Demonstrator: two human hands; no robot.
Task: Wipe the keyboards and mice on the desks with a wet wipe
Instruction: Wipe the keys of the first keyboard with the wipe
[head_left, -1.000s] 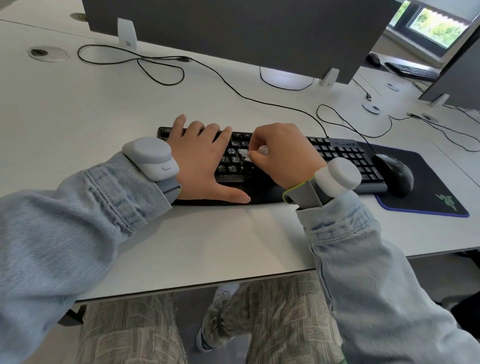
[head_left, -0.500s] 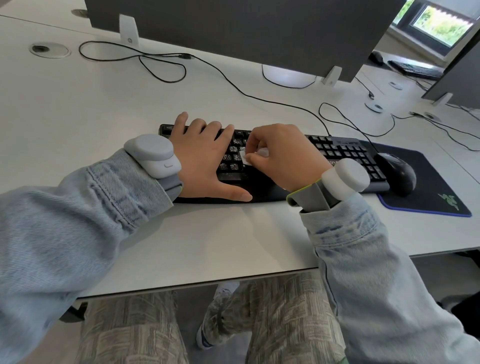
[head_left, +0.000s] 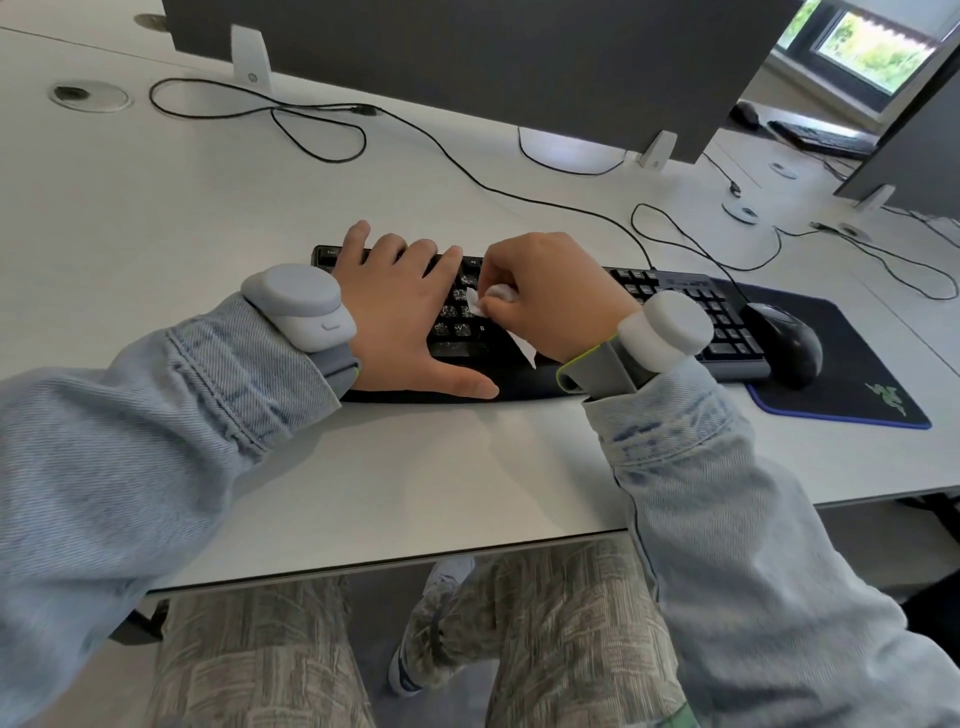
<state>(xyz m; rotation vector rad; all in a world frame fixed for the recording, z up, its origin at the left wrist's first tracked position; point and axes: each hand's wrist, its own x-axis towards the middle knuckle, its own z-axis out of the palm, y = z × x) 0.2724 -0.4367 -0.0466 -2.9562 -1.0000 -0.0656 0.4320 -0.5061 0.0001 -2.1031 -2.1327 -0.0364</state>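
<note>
On the white desk (head_left: 208, 208) the left hand (head_left: 400, 312) lies flat on the keyboard (head_left: 675, 301) to steady it, while the right hand (head_left: 550, 296) pinches the wet wipe (head_left: 475, 301) against the middle keys; next, I think, the rubbing should go rightward, then to the mouse (head_left: 784, 340)

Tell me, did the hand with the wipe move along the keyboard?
No. The right hand with the wipe stays beside the left hand on the same keyboard spot.
</note>
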